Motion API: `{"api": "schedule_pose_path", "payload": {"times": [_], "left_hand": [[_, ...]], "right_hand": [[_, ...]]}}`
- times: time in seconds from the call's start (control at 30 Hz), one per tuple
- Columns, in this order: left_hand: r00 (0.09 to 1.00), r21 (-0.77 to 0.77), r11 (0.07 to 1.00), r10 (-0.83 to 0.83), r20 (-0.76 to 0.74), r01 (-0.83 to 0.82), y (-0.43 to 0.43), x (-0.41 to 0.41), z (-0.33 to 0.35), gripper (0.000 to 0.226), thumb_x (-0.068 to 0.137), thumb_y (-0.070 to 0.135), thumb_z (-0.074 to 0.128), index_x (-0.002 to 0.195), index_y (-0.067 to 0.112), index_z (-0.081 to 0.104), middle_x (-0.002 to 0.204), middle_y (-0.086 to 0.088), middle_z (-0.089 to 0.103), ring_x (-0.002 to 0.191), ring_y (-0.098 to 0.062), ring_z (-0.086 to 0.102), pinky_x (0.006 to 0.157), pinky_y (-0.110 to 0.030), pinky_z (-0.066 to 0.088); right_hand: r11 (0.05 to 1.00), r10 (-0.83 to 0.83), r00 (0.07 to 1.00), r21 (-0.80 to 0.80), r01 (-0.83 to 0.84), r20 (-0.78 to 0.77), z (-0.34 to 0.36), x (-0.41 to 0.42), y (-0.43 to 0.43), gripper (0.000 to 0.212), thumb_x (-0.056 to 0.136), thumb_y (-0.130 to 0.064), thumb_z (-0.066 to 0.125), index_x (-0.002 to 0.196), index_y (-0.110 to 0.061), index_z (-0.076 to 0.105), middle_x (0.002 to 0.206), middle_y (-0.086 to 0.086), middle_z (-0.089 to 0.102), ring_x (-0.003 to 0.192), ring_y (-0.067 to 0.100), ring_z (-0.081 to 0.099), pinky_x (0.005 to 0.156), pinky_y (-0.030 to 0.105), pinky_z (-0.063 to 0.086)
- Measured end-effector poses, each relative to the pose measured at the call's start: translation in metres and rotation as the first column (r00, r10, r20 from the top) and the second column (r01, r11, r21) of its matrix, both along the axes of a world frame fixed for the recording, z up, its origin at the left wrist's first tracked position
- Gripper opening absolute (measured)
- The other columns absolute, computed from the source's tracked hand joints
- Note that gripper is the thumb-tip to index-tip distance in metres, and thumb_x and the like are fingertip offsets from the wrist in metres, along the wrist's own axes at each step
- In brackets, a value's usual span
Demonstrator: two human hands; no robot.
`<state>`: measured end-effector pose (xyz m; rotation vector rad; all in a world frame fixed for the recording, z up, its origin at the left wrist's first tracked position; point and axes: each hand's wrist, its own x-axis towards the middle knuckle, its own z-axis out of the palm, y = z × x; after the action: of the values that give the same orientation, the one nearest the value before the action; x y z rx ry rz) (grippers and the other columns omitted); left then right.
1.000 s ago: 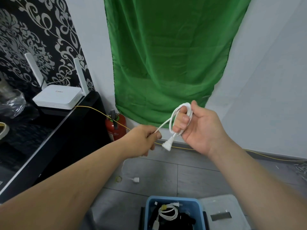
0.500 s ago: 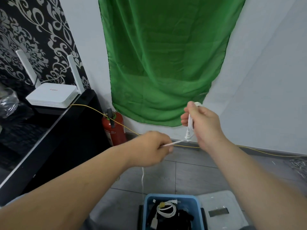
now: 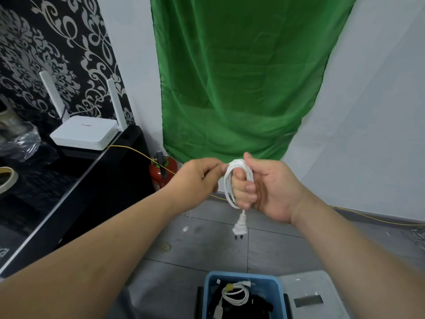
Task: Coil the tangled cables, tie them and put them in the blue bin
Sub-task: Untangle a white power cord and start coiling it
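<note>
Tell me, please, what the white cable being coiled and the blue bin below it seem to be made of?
The white cable looks like a flexible plastic or rubber-jacketed cord, smooth and matte: it bends in tight loops around the right hand's fingers and ends in a moulded plug. The blue bin appears to be rigid moulded plastic, with an even colour, rounded rim and slight sheen.

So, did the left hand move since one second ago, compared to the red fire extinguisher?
Yes. The left hand rose and went right, pinching the white cable just right of the fire extinguisher top; earlier it was lower.

Router (image 3: 84, 135) — extinguisher (image 3: 163, 172) — green cloth (image 3: 239, 77)
</note>
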<state>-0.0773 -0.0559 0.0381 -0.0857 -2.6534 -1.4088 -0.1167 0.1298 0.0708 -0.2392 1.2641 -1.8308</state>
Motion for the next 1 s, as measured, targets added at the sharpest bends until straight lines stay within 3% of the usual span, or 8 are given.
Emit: {"api": "schedule_pose_path", "payload": {"times": [0.13, 0.27, 0.4, 0.47, 0.57, 0.63, 0.83, 1.0], "left_hand": [[0.966, -0.142, 0.983, -0.077, 0.246, 0.115, 0.0, 0.004, -0.016, 0.017, 0.106, 0.029, 0.047, 0.099, 0.024, 0.061, 0.073, 0.001, 0.069, 0.052, -0.003, 0.055, 0.054, -0.026, 0.051], [0.888, -0.117, 0.969, -0.146, 0.436, 0.217, 0.007, 0.013, -0.026, 0.016, 0.106, 0.028, 0.046, 0.104, 0.024, 0.061, 0.075, 0.0, 0.069, 0.055, -0.007, 0.057, 0.057, -0.024, 0.052], [0.868, -0.157, 0.933, -0.227, 0.442, 0.323, 0.018, 0.018, -0.021, 0.015, 0.105, 0.03, 0.048, 0.101, 0.026, 0.062, 0.082, -0.004, 0.074, 0.055, -0.001, 0.058, 0.06, -0.02, 0.052], [0.871, -0.164, 0.917, -0.272, 0.409, 0.363, 0.025, 0.021, -0.013, 0.014, 0.104, 0.028, 0.051, 0.1, 0.023, 0.063, 0.081, -0.005, 0.074, 0.054, 0.0, 0.056, 0.058, -0.016, 0.048], [0.929, -0.174, 0.932, -0.271, 0.252, 0.319, 0.028, 0.019, 0.005, 0.015, 0.103, 0.026, 0.057, 0.093, 0.02, 0.066, 0.074, -0.005, 0.072, 0.05, 0.0, 0.051, 0.052, -0.013, 0.043], [0.979, -0.173, 0.965, -0.187, 0.076, 0.197, 0.019, 0.012, 0.013, 0.018, 0.101, 0.027, 0.062, 0.085, 0.019, 0.067, 0.067, -0.003, 0.069, 0.049, -0.001, 0.049, 0.052, -0.018, 0.043], [0.993, 0.055, 0.995, 0.086, -0.076, -0.082, -0.008, 0.0, 0.015, 0.02, 0.082, 0.034, 0.085, 0.077, 0.018, 0.073, 0.063, -0.008, 0.065, 0.052, -0.008, 0.047, 0.051, -0.022, 0.04], [0.996, 0.087, 0.994, 0.065, -0.063, -0.059, -0.009, 0.002, 0.012, 0.015, 0.096, 0.028, 0.071, 0.088, 0.017, 0.077, 0.064, -0.001, 0.066, 0.05, -0.003, 0.048, 0.051, -0.018, 0.041]], "right_hand": [[0.904, -0.235, 0.948, -0.31, 0.295, 0.216, 0.007, -0.006, -0.001, 0.038, 0.106, -0.032, 0.035, 0.08, -0.01, 0.053, 0.066, 0.003, 0.038, 0.057, 0.019, 0.036, 0.064, 0.034, 0.04], [0.722, -0.551, 0.769, -0.278, 0.634, 0.324, 0.003, -0.027, 0.008, 0.034, 0.108, -0.031, 0.04, 0.089, -0.009, 0.057, 0.071, 0.003, 0.05, 0.06, 0.018, 0.047, 0.074, 0.034, 0.045], [0.603, -0.763, 0.614, -0.118, 0.789, 0.202, -0.013, -0.046, 0.019, 0.034, 0.109, -0.033, 0.046, 0.097, -0.005, 0.061, 0.071, 0.005, 0.061, 0.068, 0.019, 0.059, 0.079, 0.036, 0.055], [0.62, -0.783, 0.619, 0.01, 0.785, -0.058, -0.023, -0.049, 0.023, 0.032, 0.107, -0.032, 0.051, 0.097, -0.004, 0.063, 0.075, 0.008, 0.065, 0.07, 0.019, 0.064, 0.079, 0.035, 0.057], [0.671, -0.485, 0.67, 0.253, 0.697, -0.563, -0.03, -0.04, 0.024, 0.026, 0.102, -0.026, 0.061, 0.088, -0.006, 0.071, 0.072, 0.008, 0.071, 0.066, 0.019, 0.065, 0.075, 0.037, 0.058], [0.735, -0.223, 0.729, 0.379, 0.562, -0.648, -0.026, -0.03, 0.024, 0.028, 0.101, -0.026, 0.062, 0.083, -0.008, 0.072, 0.068, 0.007, 0.07, 0.062, 0.02, 0.062, 0.071, 0.038, 0.055], [0.829, 0.149, 0.87, 0.539, 0.148, -0.469, -0.014, -0.008, 0.009, 0.053, 0.11, -0.038, 0.04, 0.085, -0.001, 0.069, 0.061, 0.012, 0.059, 0.059, 0.027, 0.052, 0.06, 0.034, 0.045], [0.977, 0.089, 0.991, 0.204, -0.067, -0.102, -0.003, -0.002, 0.002, 0.05, 0.108, -0.039, 0.034, 0.073, -0.011, 0.056, 0.056, 0.004, 0.034, 0.048, 0.018, 0.03, 0.051, 0.031, 0.033]]}}
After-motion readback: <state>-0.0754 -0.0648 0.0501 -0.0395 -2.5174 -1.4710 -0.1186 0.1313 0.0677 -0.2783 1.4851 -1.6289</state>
